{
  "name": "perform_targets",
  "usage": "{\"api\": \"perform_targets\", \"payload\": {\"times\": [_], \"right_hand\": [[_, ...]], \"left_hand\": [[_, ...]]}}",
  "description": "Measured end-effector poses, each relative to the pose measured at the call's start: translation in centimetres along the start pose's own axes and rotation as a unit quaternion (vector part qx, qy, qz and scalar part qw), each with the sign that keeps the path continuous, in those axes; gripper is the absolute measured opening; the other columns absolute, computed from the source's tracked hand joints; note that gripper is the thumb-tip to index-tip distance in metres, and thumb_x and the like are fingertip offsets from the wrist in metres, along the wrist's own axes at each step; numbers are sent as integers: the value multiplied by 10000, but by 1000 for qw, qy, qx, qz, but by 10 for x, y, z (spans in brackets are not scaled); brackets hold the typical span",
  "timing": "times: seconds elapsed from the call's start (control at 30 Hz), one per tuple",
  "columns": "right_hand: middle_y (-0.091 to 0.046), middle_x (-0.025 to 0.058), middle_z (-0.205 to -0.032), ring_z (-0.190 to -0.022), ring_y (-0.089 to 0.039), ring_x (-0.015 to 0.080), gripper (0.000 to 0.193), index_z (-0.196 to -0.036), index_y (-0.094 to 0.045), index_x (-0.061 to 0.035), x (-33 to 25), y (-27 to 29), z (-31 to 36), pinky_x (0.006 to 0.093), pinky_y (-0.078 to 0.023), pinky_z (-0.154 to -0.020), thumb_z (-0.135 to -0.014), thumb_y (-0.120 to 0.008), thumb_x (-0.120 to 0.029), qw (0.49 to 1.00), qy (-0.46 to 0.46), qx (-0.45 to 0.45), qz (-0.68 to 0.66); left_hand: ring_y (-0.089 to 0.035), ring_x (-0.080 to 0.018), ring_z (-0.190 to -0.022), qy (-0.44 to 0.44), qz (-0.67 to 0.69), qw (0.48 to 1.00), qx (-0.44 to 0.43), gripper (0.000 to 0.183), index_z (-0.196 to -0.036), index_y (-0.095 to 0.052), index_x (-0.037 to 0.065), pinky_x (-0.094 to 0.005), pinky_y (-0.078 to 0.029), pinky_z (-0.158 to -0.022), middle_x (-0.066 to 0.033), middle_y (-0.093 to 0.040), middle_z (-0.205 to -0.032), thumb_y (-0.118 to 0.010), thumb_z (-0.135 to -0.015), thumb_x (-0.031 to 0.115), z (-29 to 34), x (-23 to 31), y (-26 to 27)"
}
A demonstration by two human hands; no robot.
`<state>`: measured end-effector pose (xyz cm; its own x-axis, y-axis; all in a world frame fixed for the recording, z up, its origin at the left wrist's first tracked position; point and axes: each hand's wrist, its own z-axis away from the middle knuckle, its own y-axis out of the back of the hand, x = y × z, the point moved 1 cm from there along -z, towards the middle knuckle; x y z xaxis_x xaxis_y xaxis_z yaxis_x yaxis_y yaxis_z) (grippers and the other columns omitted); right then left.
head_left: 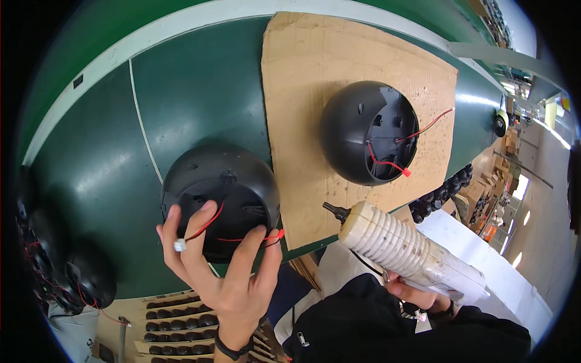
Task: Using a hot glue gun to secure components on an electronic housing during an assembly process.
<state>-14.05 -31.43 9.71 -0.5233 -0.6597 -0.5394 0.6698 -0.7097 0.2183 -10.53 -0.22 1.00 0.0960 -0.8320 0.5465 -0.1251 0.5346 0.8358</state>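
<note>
My left hand (233,284) grips a black round housing (218,166) on the green tabletop, its fingers spread across the rim and opening. A red wire with a white connector (180,244) passes by the fingers on the left. Close to the thumb and index finger is a red connector (279,234). My right hand (420,296) is closed round the handle of a cream-coloured glue gun (393,245), whose dark nozzle points up and left. Beyond that nozzle, a second black round housing (342,133) lies on cardboard, its opening turned right and red wires coming out.
The cardboard sheet (302,72) covers part of the green table (200,78). More black housings (91,278) with wires crowd the left edge. Below stand rows of black round parts (181,327) on trays. Several dark parts (445,193) are heaped at the right.
</note>
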Motion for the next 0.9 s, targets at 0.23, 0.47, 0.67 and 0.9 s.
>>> {"api": "perform_targets", "payload": {"times": [0.23,0.47,0.67,0.9], "right_hand": [[-611,247,-1327,-1178,-640,408,317,-1096,-677,46,-32,0,-39,423,-504,-996,-902,-703,-203,974,197,-66,-89],[-703,135,-1175,-886,-745,235,292,-1073,-694,-7,-80,-31,-53,289,-570,-612,-825,-745,-153,962,257,-66,60],[-682,121,-1108,-847,-725,247,339,-1086,-651,-11,-98,-46,-58,299,-558,-600,-793,-770,-134,960,241,-80,115],[-671,147,-1066,-859,-716,270,359,-1077,-640,25,-118,-51,-58,325,-567,-629,-787,-783,-131,957,215,-50,188]], "left_hand": [[-624,-276,-849,-26,224,974,-20,244,-813,-762,41,-357,-484,-724,-146,-685,-1001,-850,-587,23,-40,-52,36],[-387,-123,-552,-113,274,955,-26,238,-696,-643,22,-269,-268,-526,-16,-528,-621,-875,-638,33,-76,-81,16],[-350,-103,-552,-99,303,947,-35,249,-680,-634,31,-279,-228,-526,10,-429,-589,-880,-654,65,-82,-81,11],[-343,-102,-539,-106,334,936,-36,241,-684,-646,29,-280,-226,-520,14,-416,-578,-883,-641,50,-81,-89,5]]}}
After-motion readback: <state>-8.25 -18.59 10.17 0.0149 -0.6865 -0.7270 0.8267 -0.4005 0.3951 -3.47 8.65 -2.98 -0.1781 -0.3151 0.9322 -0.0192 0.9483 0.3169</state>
